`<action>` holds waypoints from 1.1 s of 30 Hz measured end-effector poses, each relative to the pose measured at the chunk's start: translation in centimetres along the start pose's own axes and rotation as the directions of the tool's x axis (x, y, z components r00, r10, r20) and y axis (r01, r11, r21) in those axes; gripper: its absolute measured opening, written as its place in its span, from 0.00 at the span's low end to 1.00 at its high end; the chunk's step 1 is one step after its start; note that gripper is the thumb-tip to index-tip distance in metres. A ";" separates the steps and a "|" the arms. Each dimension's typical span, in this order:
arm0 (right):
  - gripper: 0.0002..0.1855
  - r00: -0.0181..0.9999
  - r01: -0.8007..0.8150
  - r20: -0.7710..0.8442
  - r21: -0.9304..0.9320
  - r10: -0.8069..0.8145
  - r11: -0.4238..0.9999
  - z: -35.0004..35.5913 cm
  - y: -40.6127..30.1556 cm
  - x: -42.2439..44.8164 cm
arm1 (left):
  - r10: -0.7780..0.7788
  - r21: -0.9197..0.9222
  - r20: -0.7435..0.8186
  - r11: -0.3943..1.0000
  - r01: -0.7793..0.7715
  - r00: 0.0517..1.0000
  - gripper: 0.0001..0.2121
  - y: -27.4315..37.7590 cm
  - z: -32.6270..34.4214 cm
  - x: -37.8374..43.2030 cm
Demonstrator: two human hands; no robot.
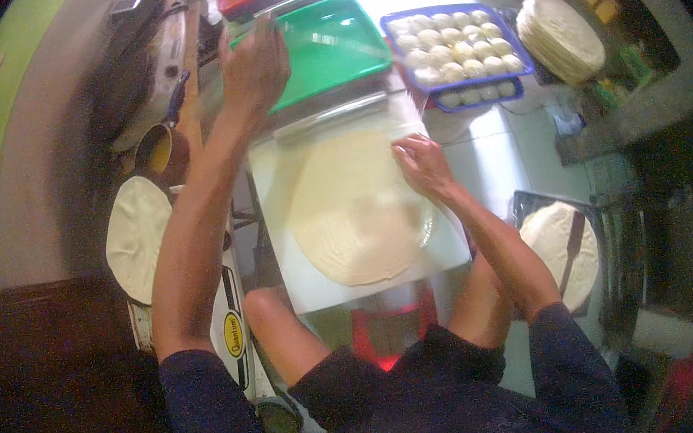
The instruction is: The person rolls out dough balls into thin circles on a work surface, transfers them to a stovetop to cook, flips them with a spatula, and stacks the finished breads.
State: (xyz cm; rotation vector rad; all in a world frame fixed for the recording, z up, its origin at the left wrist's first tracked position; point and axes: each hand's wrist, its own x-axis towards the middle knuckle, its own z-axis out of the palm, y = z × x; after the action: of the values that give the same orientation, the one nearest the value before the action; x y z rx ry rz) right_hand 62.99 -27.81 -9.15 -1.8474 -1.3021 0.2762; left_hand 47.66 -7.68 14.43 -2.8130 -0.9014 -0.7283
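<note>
A thin round sheet of dough (346, 216) lies on a white square board (294, 291) before me. Glossy clear plastic film (427, 227) shows along the dough's right edge. My left hand (255, 65) is raised beyond the board's far left corner, over the near side of a green plastic tray (332, 49). Its fingers are curled and blurred, and streaks of clear film cross the tray beside it. At the board's right edge, my right hand (424, 161) has its fingers pinched together on what looks like the same film.
Dough balls (447, 35) fill a blue tray (523, 72). Behind it leans a stack of flat dough rounds (561, 37). A dough round with a dark spatula (573, 240) lies at right. Left are a Quantum gas stove (237, 353), another dough sheet (141, 242) and a pan (160, 152).
</note>
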 end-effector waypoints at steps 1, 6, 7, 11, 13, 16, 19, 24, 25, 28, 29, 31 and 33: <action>0.10 0.989 0.149 0.015 -0.038 -0.148 0.988 2.7 -0.6 2.2 | 0.143 0.155 -0.289 0.983 -0.101 0.947 0.11 -2.8 0.6 1.4; 0.08 0.937 0.330 0.163 -0.131 -0.308 0.935 9.7 -1.7 7.1 | 0.210 -0.046 -0.396 0.968 -0.248 0.894 0.13 -1.9 1.5 0.1; 0.07 0.938 0.318 0.176 -0.086 -0.299 0.944 10.6 -2.2 7.4 | 0.220 -0.038 -0.334 0.968 -0.247 0.917 0.13 -1.1 1.9 -2.9; 0.03 0.828 0.557 0.110 -0.049 -0.549 0.829 12.2 -3.8 8.0 | -0.061 -0.424 0.210 0.894 0.147 0.976 0.17 -3.4 9.6 -18.0; 0.05 0.772 0.612 0.252 -0.047 -0.583 0.790 12.6 -3.7 8.1 | -0.197 -0.372 0.282 0.879 0.296 0.939 0.19 -4.6 11.8 -21.8; 0.10 0.613 0.708 0.332 0.171 -0.717 0.685 11.2 -0.1 9.0 | -0.291 -0.303 0.178 0.893 0.334 0.940 0.15 -4.9 14.1 -22.2; 0.15 0.497 0.622 0.514 0.350 -0.699 0.700 9.2 0.7 10.4 | -0.156 -0.303 0.163 0.932 0.200 0.974 0.13 -6.5 15.3 -23.4; 0.15 0.245 0.435 0.911 0.202 -0.331 0.877 4.7 -1.9 13.9 | -0.061 -0.436 0.216 0.887 0.152 0.974 0.07 -4.2 14.5 -25.7; 0.16 0.140 0.476 0.924 0.253 -0.356 0.842 4.6 -2.0 14.3 | -0.126 -0.521 0.231 0.822 0.232 0.965 0.06 -3.3 14.0 -26.0; 0.19 -0.048 0.535 0.970 0.228 -0.240 0.814 3.8 -2.8 15.9 | -0.342 -0.613 0.397 0.592 0.523 0.852 0.05 -0.9 12.2 -26.1; 0.20 -0.116 0.602 0.980 0.197 -0.159 0.774 3.8 -2.9 16.4 | -0.425 -0.542 0.511 0.516 0.664 0.747 0.07 -0.3 11.7 -25.9; 0.24 -0.254 0.399 0.939 0.319 -0.231 0.859 4.6 -2.9 16.7 | -0.494 -0.493 0.594 0.401 0.773 0.635 0.10 -0.1 11.0 -25.5; 0.31 -0.186 -0.183 0.930 0.285 -0.318 0.941 5.6 0.0 15.3 | -0.487 -0.582 0.568 0.333 0.742 0.663 0.12 -0.3 11.2 -25.6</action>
State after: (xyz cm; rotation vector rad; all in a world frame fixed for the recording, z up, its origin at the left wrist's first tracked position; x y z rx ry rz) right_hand 66.32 -11.91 -8.44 -0.8654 -2.1072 2.2049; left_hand 33.96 -18.18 -7.53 -3.2912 -2.3794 -0.9748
